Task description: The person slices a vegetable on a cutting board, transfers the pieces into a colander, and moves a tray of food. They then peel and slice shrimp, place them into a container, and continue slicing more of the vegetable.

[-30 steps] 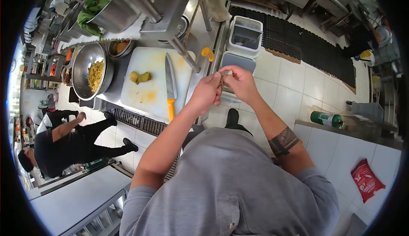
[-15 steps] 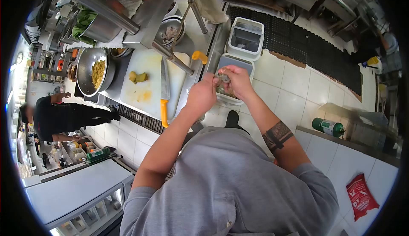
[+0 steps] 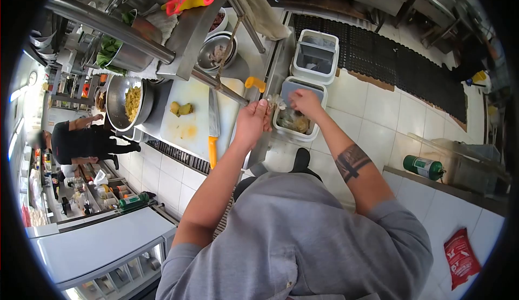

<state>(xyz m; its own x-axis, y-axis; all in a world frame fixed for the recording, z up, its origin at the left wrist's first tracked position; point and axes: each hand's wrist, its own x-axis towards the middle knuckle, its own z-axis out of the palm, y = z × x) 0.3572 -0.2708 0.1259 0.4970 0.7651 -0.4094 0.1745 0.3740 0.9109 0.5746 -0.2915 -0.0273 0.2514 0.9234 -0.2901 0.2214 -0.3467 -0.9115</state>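
Note:
My left hand (image 3: 253, 123) is closed at the counter's edge, pinching a crumpled piece of clear plastic (image 3: 277, 102) that sticks out past its fingertips. My right hand (image 3: 306, 104) hovers over a white bin (image 3: 320, 129) with its fingers curled together; whatever they hold, if anything, is hidden. Scraps lie inside this bin, beside a grey panel. Left of my left hand, a knife (image 3: 214, 127) with a yellow handle rests on the white cutting board (image 3: 186, 129). Two greenish-yellow food pieces (image 3: 181, 108) sit on the board near the knife.
A second white bin (image 3: 316, 54) stands behind the first. A metal bowl of yellow food (image 3: 130, 102) and a smaller bowl (image 3: 216, 51) are on the counter. A shelf post (image 3: 221, 86) crosses above the board. A person (image 3: 81, 143) in black stands at the left.
My hands have come apart: the right has moved right over the bin, while the left has shifted slightly left and down with the plastic. The view has shifted a little.

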